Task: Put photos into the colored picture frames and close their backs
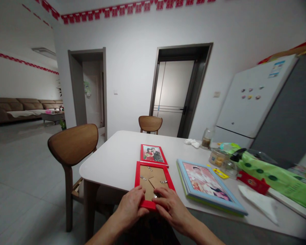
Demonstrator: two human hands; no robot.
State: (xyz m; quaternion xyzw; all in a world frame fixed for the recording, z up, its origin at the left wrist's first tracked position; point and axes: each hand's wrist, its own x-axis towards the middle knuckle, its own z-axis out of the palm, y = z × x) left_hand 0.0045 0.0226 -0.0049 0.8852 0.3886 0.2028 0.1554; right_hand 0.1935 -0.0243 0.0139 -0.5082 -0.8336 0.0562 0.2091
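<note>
A red picture frame (153, 180) lies face down on the white table (112, 163), its brown backing board and small metal clips showing. My left hand (129, 208) grips its lower left edge. My right hand (171, 212) rests across its lower right part, with the fingertips on the backing near a metal clip. Together the hands hide the frame's bottom edge. Just beyond it lies a smaller red frame (153, 154) holding a photo of two people. To the right, a light blue frame (206, 185) with a picture lies face up, apart from my right hand.
At the table's right stand glass jars (218, 158) near a green patterned bag (265, 173), with a white cloth (192, 143) behind. A white sheet (257, 204) lies at the right edge. Wooden chairs (72, 144) stand at the table's left and far sides. A refrigerator (252, 98) stands beyond.
</note>
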